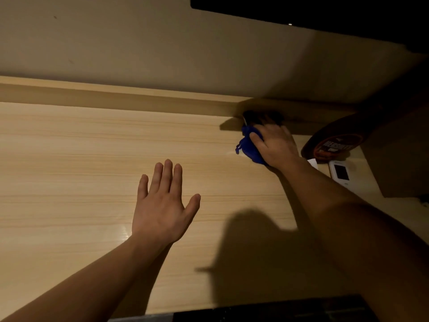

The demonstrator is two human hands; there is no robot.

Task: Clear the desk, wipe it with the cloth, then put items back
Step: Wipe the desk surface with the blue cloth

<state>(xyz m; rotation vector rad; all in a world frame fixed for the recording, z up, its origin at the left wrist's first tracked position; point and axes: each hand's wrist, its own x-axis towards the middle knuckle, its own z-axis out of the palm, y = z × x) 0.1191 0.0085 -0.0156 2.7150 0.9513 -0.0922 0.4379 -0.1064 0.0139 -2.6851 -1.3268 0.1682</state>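
We see the desk (81, 159), light wood grain, bare across most of its top. Our left hand (162, 210) is over the desk's middle, fingers spread, gripping nothing; can't tell if the palm touches. Our right hand (276, 145) is near the desk's back right, pressed down and closed over the blue cloth (249, 147), bunched on the desktop. Brown Hershey's bottle (332, 145) lies just right of that hand. Small white device (341, 174) sits at the desk's right edge.
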